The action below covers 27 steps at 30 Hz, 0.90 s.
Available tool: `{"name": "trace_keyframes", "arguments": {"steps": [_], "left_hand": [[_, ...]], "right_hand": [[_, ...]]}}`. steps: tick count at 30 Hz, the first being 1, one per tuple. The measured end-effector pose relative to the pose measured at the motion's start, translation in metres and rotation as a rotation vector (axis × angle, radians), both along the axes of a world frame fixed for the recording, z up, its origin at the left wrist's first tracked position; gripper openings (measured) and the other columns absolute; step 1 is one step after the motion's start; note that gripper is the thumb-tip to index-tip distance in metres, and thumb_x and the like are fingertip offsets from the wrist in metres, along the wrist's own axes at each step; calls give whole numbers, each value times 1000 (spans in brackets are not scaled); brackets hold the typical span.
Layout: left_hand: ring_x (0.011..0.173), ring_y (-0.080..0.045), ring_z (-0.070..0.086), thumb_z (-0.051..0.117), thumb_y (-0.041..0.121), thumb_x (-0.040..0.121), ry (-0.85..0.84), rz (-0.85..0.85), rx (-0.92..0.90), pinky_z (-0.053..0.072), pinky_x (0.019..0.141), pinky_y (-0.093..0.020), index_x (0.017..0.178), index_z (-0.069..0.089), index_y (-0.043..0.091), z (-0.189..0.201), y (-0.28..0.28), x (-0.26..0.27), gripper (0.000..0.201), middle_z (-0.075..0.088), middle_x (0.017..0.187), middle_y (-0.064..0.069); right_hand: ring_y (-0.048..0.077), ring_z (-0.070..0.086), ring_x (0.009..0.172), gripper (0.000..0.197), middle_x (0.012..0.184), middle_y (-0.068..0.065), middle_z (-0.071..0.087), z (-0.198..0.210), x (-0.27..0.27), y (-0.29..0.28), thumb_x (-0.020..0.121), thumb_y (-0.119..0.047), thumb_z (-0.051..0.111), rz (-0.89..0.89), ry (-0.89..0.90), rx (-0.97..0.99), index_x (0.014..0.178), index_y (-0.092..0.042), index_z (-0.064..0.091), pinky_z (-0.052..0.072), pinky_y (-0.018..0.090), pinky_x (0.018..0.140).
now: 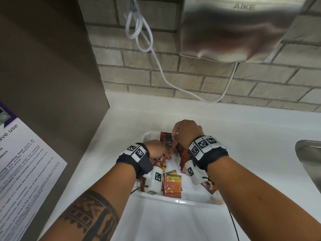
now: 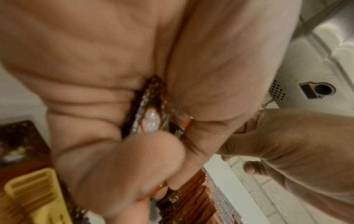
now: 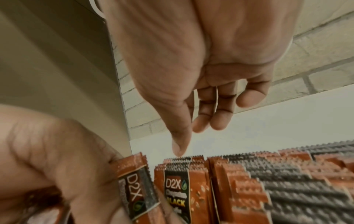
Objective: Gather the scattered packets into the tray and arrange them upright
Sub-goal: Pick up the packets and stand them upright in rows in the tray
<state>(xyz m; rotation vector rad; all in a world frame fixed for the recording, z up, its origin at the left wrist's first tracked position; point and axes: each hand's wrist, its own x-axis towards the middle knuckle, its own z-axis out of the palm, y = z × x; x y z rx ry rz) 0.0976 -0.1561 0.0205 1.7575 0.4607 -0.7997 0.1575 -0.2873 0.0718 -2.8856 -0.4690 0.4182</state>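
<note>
A white tray sits on the white counter. A row of red-brown and black packets stands upright along its right side, seen close up as the upright row. My right hand hovers over the row's far end, its thumb touching the top edges and the fingers loosely bent, holding nothing. My left hand grips a few packets beside the row; one D2X packet shows between its fingers. Several loose packets lie flat at the tray's near end.
A steel sink lies to the right. A brown panel with a printed notice stands on the left. A hand dryer and a white cable hang on the brick wall behind.
</note>
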Motion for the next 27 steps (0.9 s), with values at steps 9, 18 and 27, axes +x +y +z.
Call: {"name": "trace_keyframes", "arguments": {"steps": [9, 18, 27], "left_hand": [[68, -17, 61, 68, 16, 95, -117, 71, -74, 52, 48, -22, 117, 65, 8, 9, 8, -11, 24, 62, 89, -9], [74, -14, 62, 66, 11, 95, -324, 85, -371, 52, 55, -23, 118, 64, 19, 21, 12, -30, 24, 65, 86, 0], [70, -27, 61, 72, 21, 91, -184, 50, 26, 50, 52, -29, 106, 70, 4, 30, 22, -28, 23, 66, 79, -12]], "right_hand": [[14, 63, 101, 9, 95, -11, 68, 15, -14, -13, 88, -29, 68, 85, 127, 125, 80, -32, 69, 51, 29, 87], [4, 60, 82, 7, 85, -11, 68, 28, -13, -31, 89, -29, 73, 52, 160, 412, 90, -22, 73, 39, 15, 65], [2, 57, 74, 13, 74, -19, 62, 31, -9, -32, 93, -13, 64, 83, -32, 420, 86, -21, 72, 37, 9, 60]]}}
